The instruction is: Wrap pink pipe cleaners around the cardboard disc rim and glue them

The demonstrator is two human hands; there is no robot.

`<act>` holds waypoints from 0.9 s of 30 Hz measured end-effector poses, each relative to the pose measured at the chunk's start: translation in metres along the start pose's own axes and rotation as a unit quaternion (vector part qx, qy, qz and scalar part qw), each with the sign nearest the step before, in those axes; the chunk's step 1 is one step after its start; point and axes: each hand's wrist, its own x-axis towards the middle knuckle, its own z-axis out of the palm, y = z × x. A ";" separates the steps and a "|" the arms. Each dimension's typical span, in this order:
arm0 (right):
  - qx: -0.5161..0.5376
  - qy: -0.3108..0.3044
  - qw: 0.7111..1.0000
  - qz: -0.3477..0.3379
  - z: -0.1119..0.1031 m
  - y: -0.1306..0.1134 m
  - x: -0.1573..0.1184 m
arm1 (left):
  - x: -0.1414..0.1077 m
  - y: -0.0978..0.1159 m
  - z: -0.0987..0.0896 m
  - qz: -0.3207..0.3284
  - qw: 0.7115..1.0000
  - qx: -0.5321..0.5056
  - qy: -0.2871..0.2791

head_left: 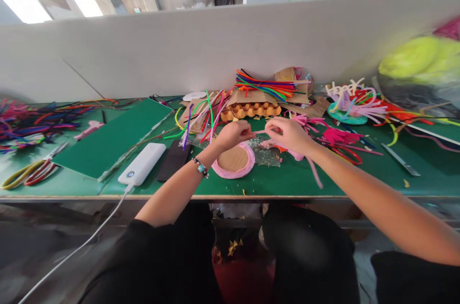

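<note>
Between my two hands a thin pink pipe cleaner [258, 132] is stretched level above the table. My left hand [234, 134], with a beaded bracelet at its wrist, pinches one end. The other part is in the closed fingers of my right hand [286, 132], and a pink length [315, 173] hangs down below that hand. Just under my left hand lies a round cardboard disc [233, 159] with a pink fuzzy rim [234, 174]. A clear plastic piece [268, 155] lies beside the disc, partly beneath my right hand.
A white power bank [142, 164] with a cable and a black phone [174, 161] lie left of the disc. Further left are scissors [36, 170] and a green board [115, 139]. Behind stand an egg carton [250, 111] and bundled colourful pipe cleaners [266, 84]. A metal blade-like strip [400, 160] lies right.
</note>
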 end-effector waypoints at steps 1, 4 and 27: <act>-0.044 0.006 0.999 -0.025 -0.003 -0.002 0.000 | 0.000 -0.002 0.000 -0.012 1.000 -0.028 -0.002; -0.160 0.000 0.982 -0.096 -0.012 -0.006 0.000 | 0.002 -0.007 0.000 -0.044 0.993 -0.107 -0.016; -0.429 -0.004 0.809 -0.402 -0.027 -0.001 0.002 | 0.012 -0.007 -0.017 -0.065 0.937 -0.255 -0.229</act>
